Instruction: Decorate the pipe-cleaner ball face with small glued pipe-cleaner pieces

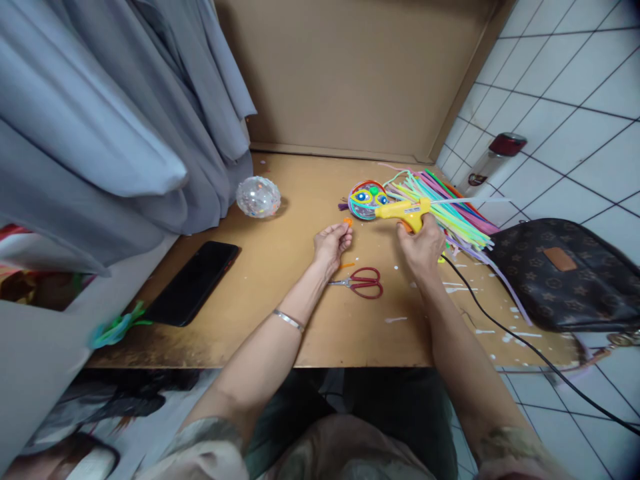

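My left hand (331, 248) is closed, pinching a small orange piece (348, 221), perhaps bent pipe cleaner, at its fingertips. In my right hand (425, 245) is a yellow hot glue gun (406, 212), its nozzle pointing left and a clear glue stick jutting from its back. Behind the nozzle sits a clear ball decorated as a colourful face (369, 195), with yellow-rimmed eyes and a red arc on top. Red-handled scissors (367, 283) lie just right of my left wrist, near a short orange strip (347, 265).
Many coloured pipe cleaners (450, 213) lie behind my right hand. A clear ball (259, 197) and a black phone (195, 283) are at left. A brown bag (565, 273) and red-lidded bottle (493, 160) stand right. The glue gun's black cord (505, 328) crosses the table (280, 267).
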Demonstrator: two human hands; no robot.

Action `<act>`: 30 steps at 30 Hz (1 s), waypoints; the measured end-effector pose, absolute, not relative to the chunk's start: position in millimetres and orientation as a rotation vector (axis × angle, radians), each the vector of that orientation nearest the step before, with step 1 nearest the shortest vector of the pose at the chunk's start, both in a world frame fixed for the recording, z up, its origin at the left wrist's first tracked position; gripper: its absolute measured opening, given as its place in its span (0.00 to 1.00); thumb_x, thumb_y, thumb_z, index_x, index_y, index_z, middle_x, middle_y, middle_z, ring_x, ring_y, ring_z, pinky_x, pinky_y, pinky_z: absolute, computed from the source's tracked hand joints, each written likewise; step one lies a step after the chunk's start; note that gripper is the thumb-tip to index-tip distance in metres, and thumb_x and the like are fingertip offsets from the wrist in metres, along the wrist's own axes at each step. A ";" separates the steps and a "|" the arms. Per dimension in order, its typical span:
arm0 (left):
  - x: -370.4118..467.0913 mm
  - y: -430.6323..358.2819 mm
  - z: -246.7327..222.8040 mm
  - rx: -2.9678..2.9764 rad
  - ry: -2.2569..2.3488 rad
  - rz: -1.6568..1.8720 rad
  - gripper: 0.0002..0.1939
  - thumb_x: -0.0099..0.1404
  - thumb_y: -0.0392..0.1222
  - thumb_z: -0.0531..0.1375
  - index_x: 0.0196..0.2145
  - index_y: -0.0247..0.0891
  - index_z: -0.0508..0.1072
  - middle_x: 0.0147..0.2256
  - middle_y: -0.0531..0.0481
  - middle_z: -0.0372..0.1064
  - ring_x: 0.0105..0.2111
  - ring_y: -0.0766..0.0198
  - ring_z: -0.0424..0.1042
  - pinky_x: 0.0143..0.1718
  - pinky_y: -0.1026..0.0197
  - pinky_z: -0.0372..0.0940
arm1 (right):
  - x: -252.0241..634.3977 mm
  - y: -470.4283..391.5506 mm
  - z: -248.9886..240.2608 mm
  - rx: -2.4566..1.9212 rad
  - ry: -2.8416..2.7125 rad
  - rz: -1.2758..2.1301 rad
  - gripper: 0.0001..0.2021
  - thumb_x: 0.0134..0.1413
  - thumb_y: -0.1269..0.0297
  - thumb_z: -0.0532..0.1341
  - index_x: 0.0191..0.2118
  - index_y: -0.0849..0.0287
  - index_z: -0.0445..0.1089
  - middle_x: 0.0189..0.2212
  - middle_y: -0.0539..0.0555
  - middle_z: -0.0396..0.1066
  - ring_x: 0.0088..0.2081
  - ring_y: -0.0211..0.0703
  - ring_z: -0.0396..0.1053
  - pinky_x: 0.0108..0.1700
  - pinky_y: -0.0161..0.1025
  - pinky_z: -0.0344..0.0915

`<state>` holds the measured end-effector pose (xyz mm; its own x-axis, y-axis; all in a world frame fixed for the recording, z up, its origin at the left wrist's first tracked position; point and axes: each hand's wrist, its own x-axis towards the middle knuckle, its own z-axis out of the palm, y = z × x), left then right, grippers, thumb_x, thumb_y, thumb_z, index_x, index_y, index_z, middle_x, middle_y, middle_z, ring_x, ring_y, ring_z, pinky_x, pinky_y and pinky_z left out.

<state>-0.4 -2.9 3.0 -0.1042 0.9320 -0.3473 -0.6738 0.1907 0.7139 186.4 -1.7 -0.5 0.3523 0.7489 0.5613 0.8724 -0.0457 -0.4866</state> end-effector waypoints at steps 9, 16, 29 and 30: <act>0.3 -5.7 2.5 0.356 0.927 1.369 0.08 0.64 0.26 0.65 0.28 0.32 0.74 0.21 0.53 0.72 0.19 0.75 0.67 0.25 0.72 0.64 | 219.9 5.8 -0.4 -2.120 -1.187 -0.058 0.28 0.59 0.47 0.64 0.54 0.68 0.72 0.45 0.73 0.77 0.49 0.66 0.73 0.50 0.52 0.66; 1.3 -7.2 0.6 0.449 0.869 1.286 0.08 0.63 0.26 0.66 0.28 0.32 0.73 0.23 0.52 0.73 0.20 0.75 0.68 0.24 0.72 0.65 | 220.1 7.5 -3.6 -2.251 -1.273 0.036 0.17 0.65 0.67 0.57 0.53 0.70 0.74 0.48 0.73 0.76 0.50 0.62 0.75 0.50 0.50 0.67; 0.7 -13.3 0.0 0.443 0.609 1.022 0.09 0.67 0.27 0.63 0.28 0.31 0.73 0.22 0.53 0.69 0.19 0.76 0.65 0.23 0.74 0.63 | 176.0 6.9 -14.5 -1.219 -1.428 0.646 0.13 0.51 0.52 0.66 0.35 0.55 0.79 0.34 0.55 0.78 0.36 0.46 0.73 0.45 0.47 0.71; 0.7 -13.3 -1.3 0.442 0.596 1.006 0.08 0.66 0.27 0.64 0.28 0.31 0.73 0.22 0.53 0.69 0.19 0.76 0.65 0.23 0.74 0.63 | 168.8 5.1 -14.6 -1.142 -1.400 0.759 0.14 0.48 0.50 0.69 0.35 0.55 0.80 0.35 0.54 0.79 0.36 0.46 0.73 0.45 0.46 0.71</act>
